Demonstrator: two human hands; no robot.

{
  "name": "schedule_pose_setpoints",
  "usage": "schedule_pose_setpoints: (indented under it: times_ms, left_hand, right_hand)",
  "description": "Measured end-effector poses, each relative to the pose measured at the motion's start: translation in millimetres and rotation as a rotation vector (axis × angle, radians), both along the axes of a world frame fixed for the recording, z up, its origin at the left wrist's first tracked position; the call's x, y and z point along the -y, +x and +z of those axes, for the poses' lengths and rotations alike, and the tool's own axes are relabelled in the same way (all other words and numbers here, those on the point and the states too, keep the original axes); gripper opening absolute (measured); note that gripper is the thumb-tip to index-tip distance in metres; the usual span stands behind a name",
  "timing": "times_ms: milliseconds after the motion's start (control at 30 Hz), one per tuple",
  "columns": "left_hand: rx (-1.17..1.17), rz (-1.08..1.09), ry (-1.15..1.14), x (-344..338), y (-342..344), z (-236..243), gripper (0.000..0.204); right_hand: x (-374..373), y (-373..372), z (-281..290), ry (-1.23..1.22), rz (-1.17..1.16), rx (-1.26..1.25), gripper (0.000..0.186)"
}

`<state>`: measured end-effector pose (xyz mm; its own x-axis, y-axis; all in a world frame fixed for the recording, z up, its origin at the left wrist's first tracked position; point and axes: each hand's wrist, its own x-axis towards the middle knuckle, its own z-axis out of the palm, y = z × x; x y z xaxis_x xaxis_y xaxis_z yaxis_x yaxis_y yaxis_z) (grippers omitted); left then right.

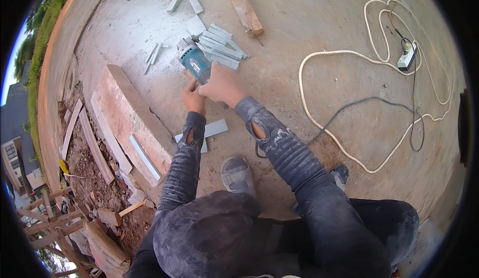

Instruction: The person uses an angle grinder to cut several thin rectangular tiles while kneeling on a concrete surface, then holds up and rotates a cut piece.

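Observation:
A teal angle grinder [196,62] points away from me over the dusty concrete. My right hand [223,85] is wrapped round its rear body. My left hand [193,97] is closed against the grinder's near left side, its fingers partly hidden behind the tool. Just beyond and to the right of the grinder head lies a loose pile of pale cut strips [219,44]. Thinner slivers [153,56] lie to the left of the head. Below my hands, a pale flat strip [216,128] rests on the floor, crossing another piece.
A long concrete block [130,113] lies left, with a narrow strip [144,157] on it. A wooden beam [242,6] lies ahead. At right, a cream cable [339,52] loops to a white power strip [406,57]; a dark cord [349,106] crosses it. Rubble borders the left.

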<state>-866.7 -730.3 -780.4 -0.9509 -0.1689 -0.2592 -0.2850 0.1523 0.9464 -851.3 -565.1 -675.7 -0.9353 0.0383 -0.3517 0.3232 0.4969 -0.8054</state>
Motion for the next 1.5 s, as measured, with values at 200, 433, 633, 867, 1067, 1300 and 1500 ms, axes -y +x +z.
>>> schedule_pose_setpoints:
  times_ms: [200, 433, 633, 867, 1067, 1300, 1500]
  left_hand:
    - [-0.147, -0.071, -0.111, 30.9, 2.2, -28.6, 0.012]
    - [-0.082, 0.117, 0.126, 16.9, 7.4, -26.6, 0.012]
    - [-0.16, 0.083, 0.009, 25.4, 10.3, -32.7, 0.014]
    - [-0.173, 0.216, 0.089, -4.9, 18.1, -15.2, 0.013]
    - [-0.16, 0.161, 0.29, -13.1, 20.3, -15.5, 0.012]
    - [-0.218, 0.005, 0.045, 12.4, 16.2, -45.6, 0.029]
    - [-0.184, 0.065, 0.097, 11.6, 16.4, -42.2, 0.029]
  right_hand:
    - [35.4, -19.8, -8.3, -0.027, 0.071, 0.022, 0.067]
    - [34.6, -22.4, -12.3, -0.023, 0.056, 0.057, 0.065]
    - [40.7, -22.4, -6.1, -0.039, 0.081, 0.06, 0.064]
    - [36.9, -19.5, -9.9, -0.038, 0.084, 0.074, 0.062]
    - [35.7, -18.7, -11.3, -0.038, 0.08, 0.069, 0.06]
    - [40.5, -18.1, -5.3, -0.027, 0.073, 0.062, 0.057]
    - [43.4, -18.8, -7.3, -0.008, 0.078, 0.045, 0.057]
